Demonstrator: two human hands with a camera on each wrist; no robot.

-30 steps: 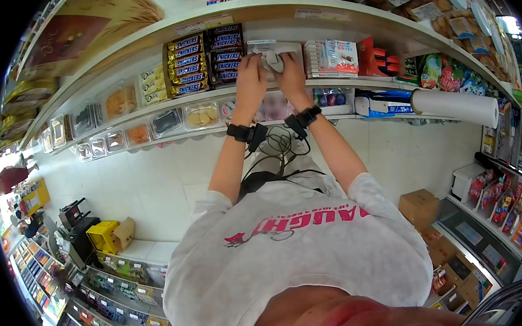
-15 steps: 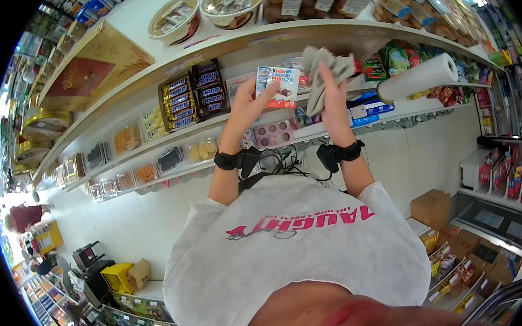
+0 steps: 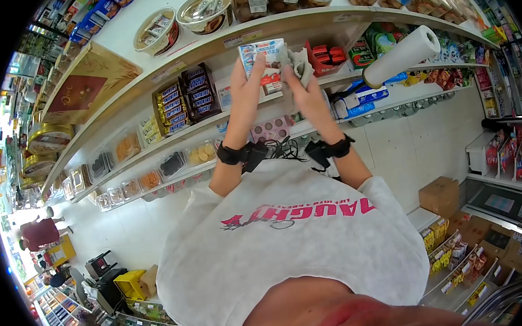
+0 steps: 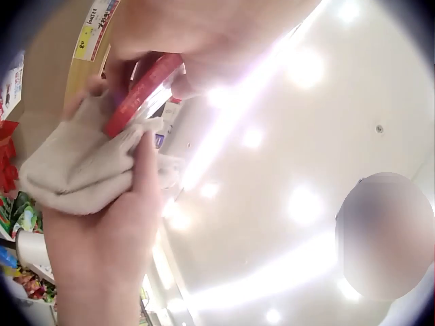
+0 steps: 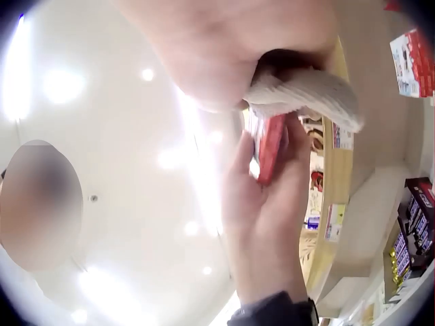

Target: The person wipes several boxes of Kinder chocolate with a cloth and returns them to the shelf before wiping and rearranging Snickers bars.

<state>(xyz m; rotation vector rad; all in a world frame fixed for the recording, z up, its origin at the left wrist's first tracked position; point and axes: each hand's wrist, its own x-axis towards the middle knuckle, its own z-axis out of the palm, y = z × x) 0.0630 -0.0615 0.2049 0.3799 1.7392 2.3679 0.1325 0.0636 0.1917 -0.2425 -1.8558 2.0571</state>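
The left hand (image 3: 246, 94) grips a flat white and red Kinder chocolate box (image 3: 273, 53) by its left side, thumb across the front. A light grey cloth (image 3: 300, 65) is bunched in the right hand (image 3: 310, 98), whose thumb lies over it at the box's right edge. In the left wrist view the cloth (image 4: 81, 163) wraps round the fingers against the red edge of the box (image 4: 144, 95). The right wrist view has the left hand (image 5: 268, 210) pinching the box (image 5: 272, 146), with the cloth (image 5: 306, 95) at its far end.
Snickers boxes (image 3: 187, 98) stand on the shelf left of the hands. A red tray (image 3: 326, 58) and a white roll (image 3: 402, 56) lie to the right. Tubs (image 3: 205, 12) and jars line the upper shelf; clear food packs (image 3: 172, 163) sit on the lower one.
The Kinder box came up off the shelf area into the left hand and has moved slightly up and left. The right hand brought the cloth from beside the box to its right edge.
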